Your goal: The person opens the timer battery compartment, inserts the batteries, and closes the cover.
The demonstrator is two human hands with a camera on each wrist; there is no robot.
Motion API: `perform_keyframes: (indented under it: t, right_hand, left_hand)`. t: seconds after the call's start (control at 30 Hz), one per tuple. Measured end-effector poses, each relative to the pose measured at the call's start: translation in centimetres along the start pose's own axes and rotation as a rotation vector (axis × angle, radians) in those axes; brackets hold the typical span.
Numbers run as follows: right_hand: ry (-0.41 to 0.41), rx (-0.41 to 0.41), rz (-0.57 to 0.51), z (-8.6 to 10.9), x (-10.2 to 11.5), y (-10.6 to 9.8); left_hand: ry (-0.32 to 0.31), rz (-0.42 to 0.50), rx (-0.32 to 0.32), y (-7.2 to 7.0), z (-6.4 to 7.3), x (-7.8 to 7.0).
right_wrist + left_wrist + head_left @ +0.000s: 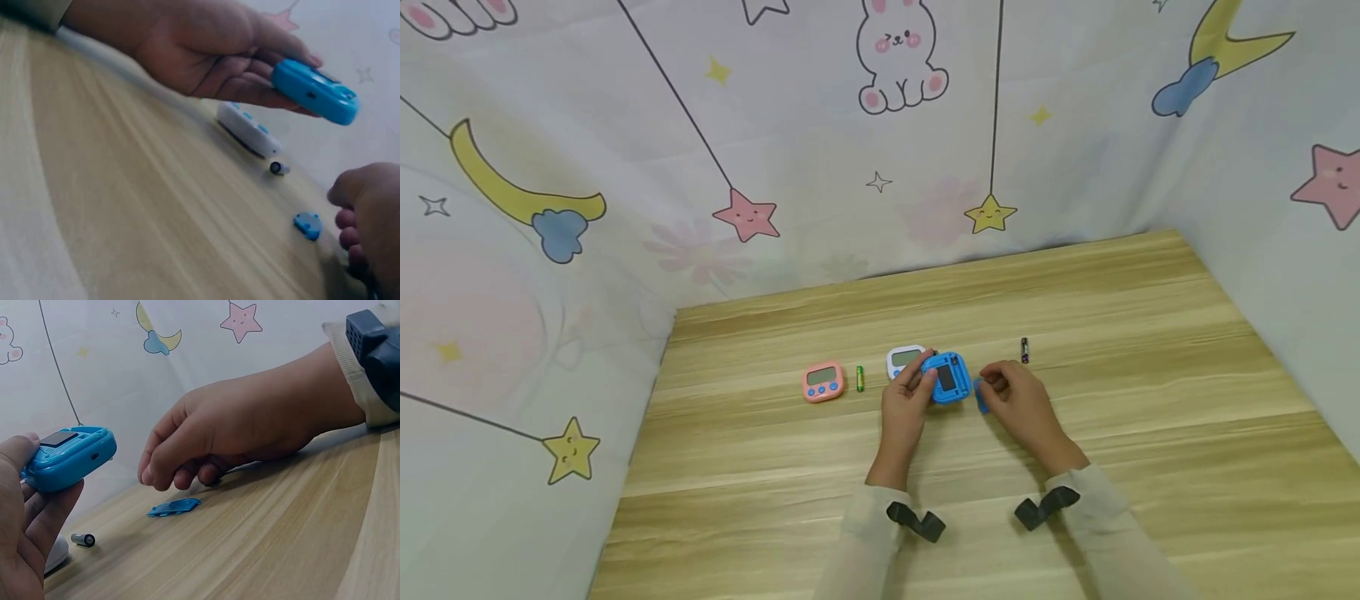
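Note:
My left hand (906, 406) holds a blue digital timer (953, 385), its back turned up and its battery compartment uncovered. The thumb lies on the back, with fingers beneath the case. To the right, my right hand (1017, 402) hovers low over the table with loosely curled fingers and nothing visible between them. Just below its fingertips lies the small blue battery cover (174, 507), flat on the wood. In the left wrist view the right hand (219, 434) shows from its thumb side. A small battery (83, 540) rests on the table by the white timer (906, 359).
A pink timer (823, 382) lies to the left, with a green battery (861, 379) beside it. Beyond my right hand lies a dark battery (1025, 350). The wooden table (737, 500) meets printed cloth walls (820, 150) at its back and sides.

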State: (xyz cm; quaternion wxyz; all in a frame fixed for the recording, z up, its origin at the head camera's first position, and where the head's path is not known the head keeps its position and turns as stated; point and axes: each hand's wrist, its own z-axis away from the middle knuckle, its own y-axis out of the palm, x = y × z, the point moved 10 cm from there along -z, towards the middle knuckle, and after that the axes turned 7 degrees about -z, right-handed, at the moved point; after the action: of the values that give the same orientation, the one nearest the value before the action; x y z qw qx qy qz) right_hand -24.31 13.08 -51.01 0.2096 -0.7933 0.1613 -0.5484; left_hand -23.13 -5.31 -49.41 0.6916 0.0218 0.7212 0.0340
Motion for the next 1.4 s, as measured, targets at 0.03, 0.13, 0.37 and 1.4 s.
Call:
perform_keyframes:
  t: [0.03,0.13,0.37,1.4]
  right_hand:
    - [-0.008,-0.015,-0.021,0.0,0.0,-0.2]
    - [-0.030,-0.052,-0.066,-0.1,0.2,-0.6]
    - [-0.045,-0.118,-0.098,-0.4,0.0,-1.8]
    - [0.022,0.014,0.109,-2.3,-4.4,-4.5]
  left_hand:
    - [0.000,0.000,0.000,0.0,0.0,0.0]
    - [0.001,-0.006,0.001,-0.1,0.0,0.1]
    - [0.005,-0.011,0.007,-0.1,0.0,0.1]
    - [0.016,-0.036,0.011,-0.1,0.0,0.2]
